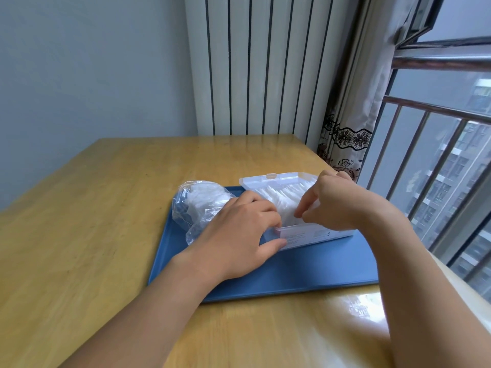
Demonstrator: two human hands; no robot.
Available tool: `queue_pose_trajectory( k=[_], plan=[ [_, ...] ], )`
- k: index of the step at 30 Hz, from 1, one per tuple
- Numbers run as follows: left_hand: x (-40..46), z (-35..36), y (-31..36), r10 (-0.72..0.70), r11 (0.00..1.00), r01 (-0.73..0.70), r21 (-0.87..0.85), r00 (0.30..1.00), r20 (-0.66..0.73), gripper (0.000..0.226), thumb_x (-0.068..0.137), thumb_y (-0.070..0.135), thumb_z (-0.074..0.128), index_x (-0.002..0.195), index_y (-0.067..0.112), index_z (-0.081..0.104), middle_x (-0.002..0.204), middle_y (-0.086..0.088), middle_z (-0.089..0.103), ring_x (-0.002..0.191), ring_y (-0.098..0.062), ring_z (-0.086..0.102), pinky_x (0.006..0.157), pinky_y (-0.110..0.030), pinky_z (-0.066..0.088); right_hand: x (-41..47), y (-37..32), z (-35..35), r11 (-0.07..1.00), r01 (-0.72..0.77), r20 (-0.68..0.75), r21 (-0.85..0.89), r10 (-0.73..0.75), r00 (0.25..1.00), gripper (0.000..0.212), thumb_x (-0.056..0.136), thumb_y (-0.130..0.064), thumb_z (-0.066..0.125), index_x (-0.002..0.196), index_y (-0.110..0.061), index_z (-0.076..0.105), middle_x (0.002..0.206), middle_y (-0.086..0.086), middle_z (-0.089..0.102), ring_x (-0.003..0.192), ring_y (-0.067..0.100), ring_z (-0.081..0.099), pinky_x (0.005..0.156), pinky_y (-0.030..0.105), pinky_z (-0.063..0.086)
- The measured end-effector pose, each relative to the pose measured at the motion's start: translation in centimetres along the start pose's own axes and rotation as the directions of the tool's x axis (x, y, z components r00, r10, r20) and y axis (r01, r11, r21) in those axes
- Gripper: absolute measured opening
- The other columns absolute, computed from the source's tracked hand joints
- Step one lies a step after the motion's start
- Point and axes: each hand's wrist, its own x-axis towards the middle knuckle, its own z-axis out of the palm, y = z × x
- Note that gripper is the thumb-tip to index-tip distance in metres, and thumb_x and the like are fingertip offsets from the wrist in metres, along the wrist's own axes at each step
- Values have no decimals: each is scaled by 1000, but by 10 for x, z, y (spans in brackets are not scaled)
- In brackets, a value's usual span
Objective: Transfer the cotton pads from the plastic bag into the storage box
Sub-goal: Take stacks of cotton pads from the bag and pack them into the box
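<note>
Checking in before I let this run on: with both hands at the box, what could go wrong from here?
1. The storage box looks nearly full of upright cotton pads; the right hand pressing them may crumple or eject some.
2. The plastic bag still holds pads and lies loose by the left hand; it could spill onto the blue tray.

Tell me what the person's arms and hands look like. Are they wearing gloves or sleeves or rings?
No gloves. Both the left hand and the right hand are bare, and both forearms are bare as far as the picture shows, so no sleeves are in view. No rings, watch or bracelets can be seen. The fingernails look short and plain.
</note>
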Motion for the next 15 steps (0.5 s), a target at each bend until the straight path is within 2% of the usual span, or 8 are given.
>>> queue_pose_trajectory(
  k=[1,4,7,9,11,12,13,15],
  plan=[
    [0,0,-1,7,1000,-7,-4,1000,-8,27,90,49,63,104,27,70,108,16,63,111,-12,46,98,-35,43,0,-1,0,999,-21,22,-29,21,1000,13,91,-43,66,89,-39,78,104,-6,45,110,18,32,104,32,37],
    [0,1,-3,17,1000,-17,-20,1000,-14,29,89,48,65,108,28,70,109,14,63,111,-12,48,98,-36,45,3,-3,3,989,-126,33,-81,129,991,46,94,-66,47,77,-34,75,114,-6,44,120,21,32,110,46,29],
    [1,-9,0,8,983,-16,-182,999,-41,36,84,44,73,116,28,67,117,15,64,113,-8,54,99,-30,46,8,-4,7,961,-186,-16,-204,187,982,57,96,-68,40,85,-25,75,106,-4,45,123,24,35,105,50,26],
    [2,-24,-2,-71,939,7,-343,982,-175,37,82,38,76,116,28,67,115,15,67,110,-3,60,97,-22,47,9,-5,6,972,-176,-113,-158,159,981,54,95,-64,48,80,-22,77,92,-4,52,113,25,45,98,47,30],
    [5,-40,-17,-232,924,82,-375,897,-376,32,84,36,72,114,25,67,109,13,69,102,-3,63,91,-18,48,9,-7,4,998,-66,-369,-6,59,927,39,90,-54,64,72,-22,76,87,-1,60,100,26,55,92,43,40],
    [6,-45,-30,-331,914,164,-372,830,-449,32,85,38,70,113,23,68,108,11,70,101,-3,64,90,-18,47,7,-11,4,995,77,-515,55,-38,857,27,87,-45,72,71,-23,76,88,-1,63,94,24,58,86,40,46],
    [5,-49,-45,-435,889,278,-363,761,-481,36,85,41,67,114,21,67,110,8,70,102,-6,64,91,-20,47,5,-15,3,968,231,-574,102,-132,808,16,83,-35,77,71,-24,76,86,-2,65,86,19,61,78,37,50],
    [-1,-49,-76,-632,775,543,-324,660,-405,45,86,48,66,118,16,66,116,0,69,109,-18,63,94,-28,46,-7,-31,3,859,461,-407,224,-347,845,7,78,-17,77,73,-22,78,75,-7,71,68,7,64,63,26,51]
  ],
)
